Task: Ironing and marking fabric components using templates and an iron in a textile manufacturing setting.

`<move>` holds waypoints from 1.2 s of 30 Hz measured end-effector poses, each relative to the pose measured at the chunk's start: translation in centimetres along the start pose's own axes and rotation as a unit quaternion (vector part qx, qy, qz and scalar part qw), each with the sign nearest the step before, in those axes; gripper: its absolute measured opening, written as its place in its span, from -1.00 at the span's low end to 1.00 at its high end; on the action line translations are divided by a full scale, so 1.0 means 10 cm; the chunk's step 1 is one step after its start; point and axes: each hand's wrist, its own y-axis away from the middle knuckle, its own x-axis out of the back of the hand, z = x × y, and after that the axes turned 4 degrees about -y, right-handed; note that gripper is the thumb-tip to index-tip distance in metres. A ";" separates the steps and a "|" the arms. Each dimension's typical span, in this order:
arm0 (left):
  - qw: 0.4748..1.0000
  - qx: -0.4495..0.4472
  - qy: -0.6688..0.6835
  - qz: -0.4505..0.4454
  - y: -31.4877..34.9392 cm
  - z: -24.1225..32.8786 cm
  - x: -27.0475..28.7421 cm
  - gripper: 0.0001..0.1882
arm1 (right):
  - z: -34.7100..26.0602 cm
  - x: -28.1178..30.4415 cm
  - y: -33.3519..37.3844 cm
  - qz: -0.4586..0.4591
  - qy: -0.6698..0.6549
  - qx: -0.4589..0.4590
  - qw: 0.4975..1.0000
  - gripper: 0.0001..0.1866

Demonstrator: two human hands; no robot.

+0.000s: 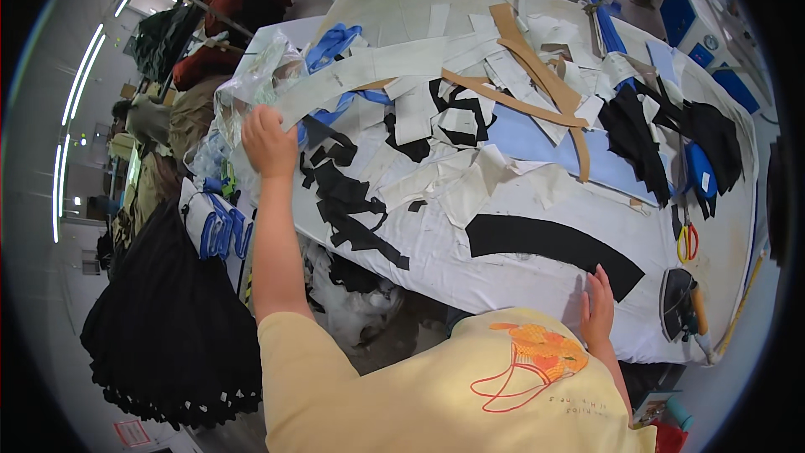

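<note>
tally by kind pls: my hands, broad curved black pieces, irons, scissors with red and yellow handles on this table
Hands: 2, left hand and right hand
Broad curved black piece: 1
Iron: 1
Scissors with red and yellow handles: 1
Total: 5

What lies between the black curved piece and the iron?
In the head view, only the white table cover shows between the black curved piece and the iron.
</note>
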 end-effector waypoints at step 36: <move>0.832 -0.333 0.411 -0.170 -0.42 2.29 1.37 -0.46 | -0.35 0.68 -0.26 0.097 -0.588 -0.209 0.775 -0.76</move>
